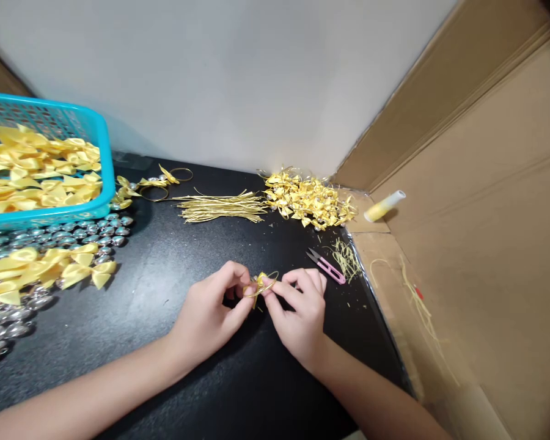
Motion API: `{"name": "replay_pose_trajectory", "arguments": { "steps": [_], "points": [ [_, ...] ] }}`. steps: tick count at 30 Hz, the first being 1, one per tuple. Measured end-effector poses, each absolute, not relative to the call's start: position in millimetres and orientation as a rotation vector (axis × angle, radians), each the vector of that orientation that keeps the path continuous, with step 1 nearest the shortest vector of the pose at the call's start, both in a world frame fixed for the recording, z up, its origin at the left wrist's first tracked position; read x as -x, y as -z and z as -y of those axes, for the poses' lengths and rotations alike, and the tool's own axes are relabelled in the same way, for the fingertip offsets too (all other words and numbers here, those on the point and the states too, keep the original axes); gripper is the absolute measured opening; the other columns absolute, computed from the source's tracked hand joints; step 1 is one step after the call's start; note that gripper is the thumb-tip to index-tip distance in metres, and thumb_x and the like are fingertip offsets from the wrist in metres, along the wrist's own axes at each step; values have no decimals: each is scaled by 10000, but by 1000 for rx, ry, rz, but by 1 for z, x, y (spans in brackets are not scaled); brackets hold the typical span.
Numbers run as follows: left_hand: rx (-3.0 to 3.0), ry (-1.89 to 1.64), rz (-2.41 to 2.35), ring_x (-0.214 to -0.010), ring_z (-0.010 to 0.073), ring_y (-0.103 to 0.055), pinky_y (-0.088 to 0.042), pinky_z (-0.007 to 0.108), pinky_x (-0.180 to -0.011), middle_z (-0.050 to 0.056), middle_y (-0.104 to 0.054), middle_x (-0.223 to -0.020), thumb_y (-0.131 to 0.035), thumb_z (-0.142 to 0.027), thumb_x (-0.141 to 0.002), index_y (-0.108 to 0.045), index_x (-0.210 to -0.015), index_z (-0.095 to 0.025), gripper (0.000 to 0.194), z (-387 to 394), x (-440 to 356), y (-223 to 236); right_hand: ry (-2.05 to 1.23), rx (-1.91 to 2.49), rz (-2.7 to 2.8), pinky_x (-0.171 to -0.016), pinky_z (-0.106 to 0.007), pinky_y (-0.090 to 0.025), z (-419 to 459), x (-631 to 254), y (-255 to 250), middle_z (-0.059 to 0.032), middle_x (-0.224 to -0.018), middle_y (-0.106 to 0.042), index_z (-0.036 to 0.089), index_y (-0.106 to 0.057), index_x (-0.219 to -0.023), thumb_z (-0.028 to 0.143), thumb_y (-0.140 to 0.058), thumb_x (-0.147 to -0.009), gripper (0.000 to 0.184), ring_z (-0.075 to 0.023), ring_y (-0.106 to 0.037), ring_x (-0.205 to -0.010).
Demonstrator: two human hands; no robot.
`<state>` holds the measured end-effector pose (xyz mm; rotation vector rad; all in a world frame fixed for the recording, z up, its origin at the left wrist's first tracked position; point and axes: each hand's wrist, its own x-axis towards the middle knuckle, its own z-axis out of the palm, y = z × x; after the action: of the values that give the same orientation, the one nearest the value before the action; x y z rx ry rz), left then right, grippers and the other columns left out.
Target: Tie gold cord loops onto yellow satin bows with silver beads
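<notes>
Over the middle of the black table, my left hand [215, 302] and my right hand [300, 308] meet at a small yellow ribbon bow [261, 281] with a loop of gold cord. The fingertips of both hands pinch it, the left from one side and the right from the other. Part of the bow is hidden behind the fingers. Beyond my hands lies a bundle of gold cords [222, 206]. Pink thread snips [327, 266] rest just past my right hand, beside a tangle of cord offcuts [347, 260].
A turquoise basket [104, 159] of yellow bows stands at the left. Near it lie silver beads [9, 327] and loose yellow bows [50, 269]. Bows with cord loops are piled [307, 198] at the back right. A spool-like tube [385, 206] stands against the cardboard wall [481, 183].
</notes>
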<state>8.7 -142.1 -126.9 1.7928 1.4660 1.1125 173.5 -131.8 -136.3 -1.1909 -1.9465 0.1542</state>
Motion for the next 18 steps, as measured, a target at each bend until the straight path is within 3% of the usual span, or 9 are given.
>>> {"name": "replay_pose_trajectory", "arguments": {
  "steps": [7,18],
  "points": [
    [-1724,-1112,-1415,-500,100,-529,-393,181,-477,-66,-567,-587,-544,-209,-838,-471,-790,-224,89,142,-9,127,-110,1132,1949,-718,-365,-288,128,-174,139,-7,-696,-584,275,-698,-734,162,-659,-839,159,-177,-482,-724],
    [-1594,-1053,-1372,-546,121,-572,-406,211,-509,-58,-563,-604,-542,-258,-858,-443,-794,-223,124,139,-9,132,-342,1149,1987,-768,-364,-325,127,-171,138,-26,-840,-568,240,-665,-819,159,-614,-871,109,-191,-492,-837]
  ]
}}
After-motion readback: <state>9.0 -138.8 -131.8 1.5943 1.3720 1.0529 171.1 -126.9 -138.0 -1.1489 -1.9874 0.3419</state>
